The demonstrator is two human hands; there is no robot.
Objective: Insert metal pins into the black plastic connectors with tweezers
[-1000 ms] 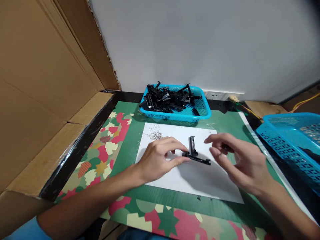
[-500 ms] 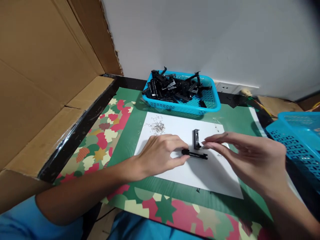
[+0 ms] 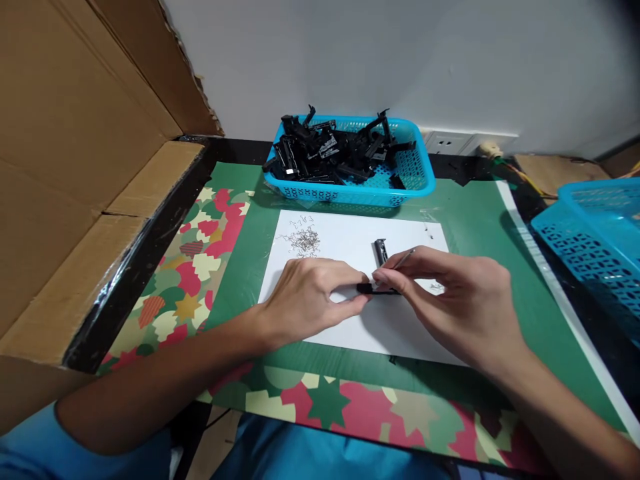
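Note:
My left hand [image 3: 317, 293] pinches one end of a narrow black plastic part [image 3: 366, 289] between thumb and fingers, over a white sheet [image 3: 345, 327]. Closed at the other end of that part is my right hand [image 3: 450, 293], its fingertips covering much of it. A thin grey metal tool [image 3: 406, 257] sticks up out of the right hand; its lower tip is hidden. Just behind the fingers lies a second black plastic part [image 3: 381, 249], partly covered by the right hand. To the left, on the sheet, is a loose pile of small bent wire pieces [image 3: 305, 240].
A blue basket [image 3: 345, 195] heaped with black plastic parts [image 3: 330, 150] stands at the back. Another blue basket [image 3: 585, 233] is at the right edge. Cardboard [image 3: 60, 100] walls the left side. Sockets [image 3: 447, 142] sit on the wall, and a few tiny pieces lie at the sheet's right.
My right hand has moved left and in to the part held by my left hand, now covering its right end. The view has shifted a little.

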